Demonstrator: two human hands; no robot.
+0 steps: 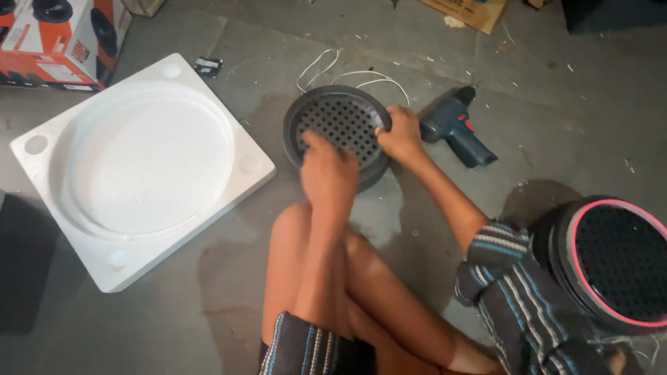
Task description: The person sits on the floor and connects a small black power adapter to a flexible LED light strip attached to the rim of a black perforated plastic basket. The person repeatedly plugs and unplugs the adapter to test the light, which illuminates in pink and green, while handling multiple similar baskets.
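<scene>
Speaker grille (340, 123): round, black, perforated, it lies flat on the grey concrete floor (556, 125), in front of the person's knees
Left hand (326, 173): on the near side of the grille, blurred; I cannot tell if the fingers are spread or pressed together
Right hand (399, 135): fingers curled around the right rim of the grille, pinching its edge
White wires (347, 73): loose loops just behind the grille; they could be caught under the rim if it is turned or pushed
Cordless drill (455, 128): blue, on its side just beside the right hand; an elbow or wrist could knock it
Foam packing tray (142, 163): white, to the left, apart from the grille
Second speaker (615, 260): with pink ring, near the right sleeve; the arm could bump it
Risk of grip: with only an edge hold, the grille could slip and tilt
</scene>
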